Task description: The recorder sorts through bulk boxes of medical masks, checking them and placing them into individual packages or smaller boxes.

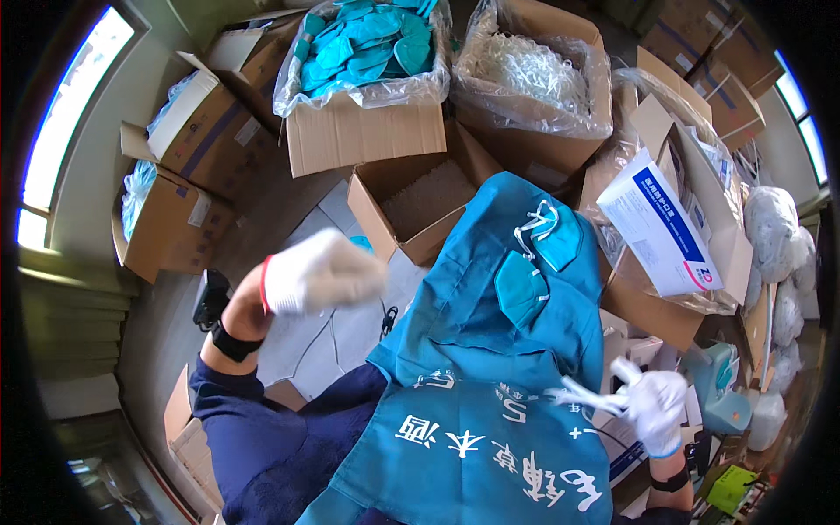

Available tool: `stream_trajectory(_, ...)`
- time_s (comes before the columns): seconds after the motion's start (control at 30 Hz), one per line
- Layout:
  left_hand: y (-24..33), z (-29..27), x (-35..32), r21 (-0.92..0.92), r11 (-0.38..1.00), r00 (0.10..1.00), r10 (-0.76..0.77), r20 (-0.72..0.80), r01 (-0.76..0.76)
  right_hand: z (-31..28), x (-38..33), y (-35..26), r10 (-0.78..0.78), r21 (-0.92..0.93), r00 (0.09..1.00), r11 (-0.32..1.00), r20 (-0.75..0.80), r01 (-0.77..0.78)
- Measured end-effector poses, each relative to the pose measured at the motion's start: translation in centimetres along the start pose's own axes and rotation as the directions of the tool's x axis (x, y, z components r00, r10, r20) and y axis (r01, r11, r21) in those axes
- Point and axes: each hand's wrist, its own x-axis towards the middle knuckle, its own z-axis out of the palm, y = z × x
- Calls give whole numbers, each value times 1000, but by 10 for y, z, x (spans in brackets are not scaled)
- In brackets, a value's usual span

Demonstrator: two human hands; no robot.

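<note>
Two teal folded face masks lie on the teal apron (pixel 472 385) over my lap; the nearer mask (pixel 521 293) and the farther mask (pixel 557 241) have white straps. My right hand (pixel 658 409), in a white glove, is closed on a bundle of thin white straps (pixel 582 395) that sticks out leftward over the apron. My left hand (pixel 324 273), also gloved in white, is raised left of the apron. Motion smears its fingers, so what they hold, if anything, does not show.
Ahead stand a carton of teal masks (pixel 367 52), a carton of white straps (pixel 534 74) and an open carton (pixel 420 201). At right, a white printed box (pixel 661 227) leans on another carton. Cartons (pixel 188 219) line the left; a cable (pixel 332 337) lies on the floor.
</note>
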Motion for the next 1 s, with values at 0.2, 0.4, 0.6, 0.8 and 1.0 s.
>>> stream_trajectory(0.2,-79,-24,78,-11,988,874,-142,-464,155,14,29,33,151,256,972,961,-181,-101)
stream_trajectory(0.4,-178,-49,158,106,922,825,-276,-494,372,47,81,29,191,705,981,690,42,-164)
stream_trajectory(0.6,-50,47,207,254,926,725,376,-577,-278,67,129,26,110,733,993,672,43,-107)
stream_trajectory(0.8,-23,129,212,-521,845,985,35,-167,-118,85,143,36,41,773,984,624,-176,112)
stream_trajectory(1.0,-47,117,198,137,983,977,142,-160,-121,64,130,81,40,515,996,857,-75,5)
